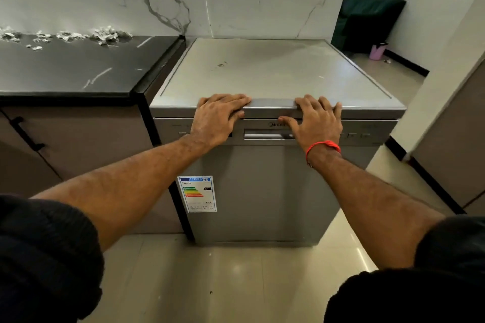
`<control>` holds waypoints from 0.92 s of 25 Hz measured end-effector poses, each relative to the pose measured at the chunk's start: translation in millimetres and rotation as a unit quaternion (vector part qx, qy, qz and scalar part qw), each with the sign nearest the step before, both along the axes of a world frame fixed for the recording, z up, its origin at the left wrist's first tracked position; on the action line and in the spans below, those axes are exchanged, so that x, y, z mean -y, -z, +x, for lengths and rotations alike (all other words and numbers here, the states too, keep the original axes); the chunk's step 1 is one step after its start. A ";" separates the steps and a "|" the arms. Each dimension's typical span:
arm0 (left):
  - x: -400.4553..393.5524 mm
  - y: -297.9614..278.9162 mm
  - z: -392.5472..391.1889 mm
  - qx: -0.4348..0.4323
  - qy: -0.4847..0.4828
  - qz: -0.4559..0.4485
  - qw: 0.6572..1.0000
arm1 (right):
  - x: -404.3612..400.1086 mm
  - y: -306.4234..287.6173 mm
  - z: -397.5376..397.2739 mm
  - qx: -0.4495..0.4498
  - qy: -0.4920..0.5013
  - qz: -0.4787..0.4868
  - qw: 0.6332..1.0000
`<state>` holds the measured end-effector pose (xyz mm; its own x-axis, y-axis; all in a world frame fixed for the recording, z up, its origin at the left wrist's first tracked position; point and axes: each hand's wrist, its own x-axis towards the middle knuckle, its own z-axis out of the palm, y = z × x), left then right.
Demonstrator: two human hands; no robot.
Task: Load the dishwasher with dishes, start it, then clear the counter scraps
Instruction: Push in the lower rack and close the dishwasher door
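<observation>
- Pressing on the dishwasher [265, 191]: both hands sit flat on the front lip of its top, door shut.
- Left hand [217, 118]: fingers straight and close together, laid across the top edge, thumb tucked under the lip against the control strip. Nothing held.
- Right hand [317, 120]: fingers spread, tips over the top edge, thumb stretched sideways toward the left hand, ending just below the brand logo. Nothing held.
- Red thread band [324, 146] round the right wrist.
- Recessed door handle [267, 135] lies between the two hands, just below the thumbs; neither hand is in it.
- Energy label [198, 193] on the door, below the left hand.
- Button row [357, 135] on the control strip, just outboard of the right hand; markings too blurred to read.
- Black counter [78, 71] butts against the dishwasher on the left-hand side; scraps [105, 35], pale crumpled bits, are strung along its back edge by the marble wall, well apart from either hand.
- Past the right hand, far corner of the floor: dark green bag [367, 21] with a small pink container [377, 51] at its foot.
- Dark sleeves pushed up on both forearms.
</observation>
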<state>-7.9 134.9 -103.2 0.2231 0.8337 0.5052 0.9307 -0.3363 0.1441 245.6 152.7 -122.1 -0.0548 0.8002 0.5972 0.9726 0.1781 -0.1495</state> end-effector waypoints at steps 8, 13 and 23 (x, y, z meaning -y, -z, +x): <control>-5.0 -65.0 -5.7 -0.129 0.041 -0.238 0.962 | 0.6 -72.0 1.6 0.075 -0.009 -0.245 0.967; -12.7 -76.1 -6.9 -0.222 0.047 -0.294 0.928 | -2.9 -95.4 2.1 0.112 -0.021 -0.342 0.933; -13.4 -109.6 9.4 -0.203 0.052 -0.411 0.887 | -29.9 -137.2 7.1 0.070 -0.048 -0.474 0.876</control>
